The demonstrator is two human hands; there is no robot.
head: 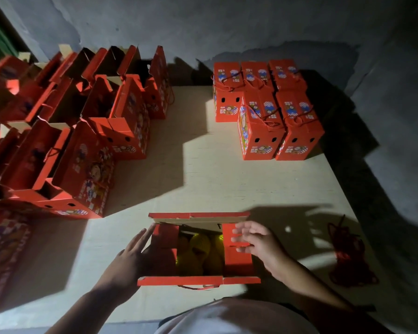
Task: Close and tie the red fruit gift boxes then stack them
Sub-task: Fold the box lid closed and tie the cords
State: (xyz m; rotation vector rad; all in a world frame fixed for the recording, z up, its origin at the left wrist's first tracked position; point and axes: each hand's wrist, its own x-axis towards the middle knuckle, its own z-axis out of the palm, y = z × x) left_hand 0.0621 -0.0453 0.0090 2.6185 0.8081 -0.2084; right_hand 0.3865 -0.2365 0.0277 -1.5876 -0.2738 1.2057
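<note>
Pale board flooring under a grey wall carries open red boxes at left. Near centre, the left hand, fingers straight, presses the left flap of the open gift box holding yellow fruit. The right hand, fingers spread and relaxed, rests on the right flap. Closed tied boxes stand behind; red cords lie far right.

Open red gift box of yellow fruit between left hand and right hand.
</note>
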